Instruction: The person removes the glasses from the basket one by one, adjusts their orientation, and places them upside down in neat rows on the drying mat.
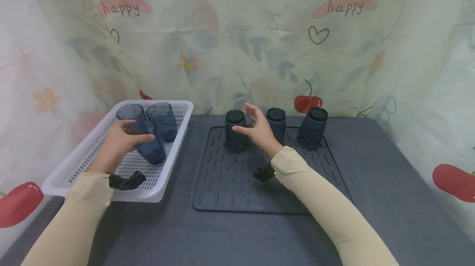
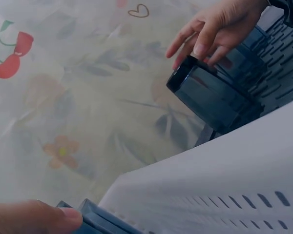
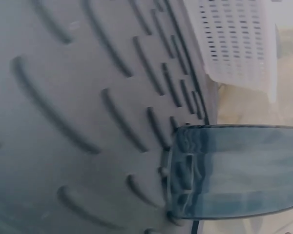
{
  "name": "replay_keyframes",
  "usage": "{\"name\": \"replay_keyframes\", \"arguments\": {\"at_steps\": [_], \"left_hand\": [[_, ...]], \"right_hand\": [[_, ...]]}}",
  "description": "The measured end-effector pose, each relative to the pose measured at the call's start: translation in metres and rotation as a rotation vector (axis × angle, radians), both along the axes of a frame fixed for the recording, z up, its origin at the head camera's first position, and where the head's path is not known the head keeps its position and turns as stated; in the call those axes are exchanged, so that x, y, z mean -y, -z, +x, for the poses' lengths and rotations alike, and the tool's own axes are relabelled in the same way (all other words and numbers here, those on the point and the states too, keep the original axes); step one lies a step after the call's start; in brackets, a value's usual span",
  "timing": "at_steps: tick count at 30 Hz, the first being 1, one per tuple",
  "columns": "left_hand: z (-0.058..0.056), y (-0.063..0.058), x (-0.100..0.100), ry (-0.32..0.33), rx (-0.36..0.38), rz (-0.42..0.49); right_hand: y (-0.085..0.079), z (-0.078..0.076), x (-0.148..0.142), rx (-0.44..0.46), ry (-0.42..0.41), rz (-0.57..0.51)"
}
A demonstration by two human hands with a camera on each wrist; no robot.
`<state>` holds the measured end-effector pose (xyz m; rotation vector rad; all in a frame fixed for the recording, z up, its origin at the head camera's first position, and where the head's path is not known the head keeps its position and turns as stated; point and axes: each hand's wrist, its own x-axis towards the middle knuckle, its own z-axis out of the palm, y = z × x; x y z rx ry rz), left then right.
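In the head view my left hand [image 1: 118, 140] is at the white basket, thumb and fingers around the rim of a tilted blue glass [image 1: 151, 150]. Two more blue glasses, one at the left [image 1: 130, 111] and one at the right [image 1: 163, 123], stand behind it in the basket. The left wrist view shows the thumb [image 2: 63, 219] against glass. Over the dark drying mat [image 1: 222, 187], my right hand [image 1: 259, 130] has its fingers spread beside an upside-down glass [image 1: 236, 134], the thumb overlapping it. Two other upside-down glasses, a middle one [image 1: 276, 123] and a right one [image 1: 313, 130], stand on the mat.
The white perforated basket [image 1: 174, 150] stands left of the mat on a dark grey table [image 1: 222, 237]. A patterned curtain [image 1: 230, 51] hangs right behind the table. Black wrist straps, one on the left [image 1: 128, 181] and one on the right [image 1: 264, 173], show at the cuffs.
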<state>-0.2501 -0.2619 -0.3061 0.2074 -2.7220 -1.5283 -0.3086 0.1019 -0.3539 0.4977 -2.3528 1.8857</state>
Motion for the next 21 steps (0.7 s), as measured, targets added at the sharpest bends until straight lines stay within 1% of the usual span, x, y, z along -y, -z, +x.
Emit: {"name": "replay_keyframes", "arguments": {"at_steps": [5,11,14,18,21], "left_hand": [[0.005,-0.002,-0.001,-0.050,0.006,-0.017],[0.011,-0.005,-0.001,-0.103,-0.008,-0.002],[0.014,-0.007,-0.001,-0.118,-0.014,0.005],[0.019,-0.009,-0.004,-0.148,-0.061,0.011],[0.023,-0.012,-0.005,-0.185,-0.100,0.015]], "right_hand": [[0.002,0.007,-0.003,-0.044,-0.020,-0.013],[-0.002,0.015,-0.007,-0.046,-0.040,-0.037],[-0.004,0.017,-0.009,-0.046,-0.052,-0.059],[-0.007,0.021,-0.010,-0.039,-0.066,-0.080],[-0.008,0.023,-0.010,-0.039,-0.071,-0.086]]}}
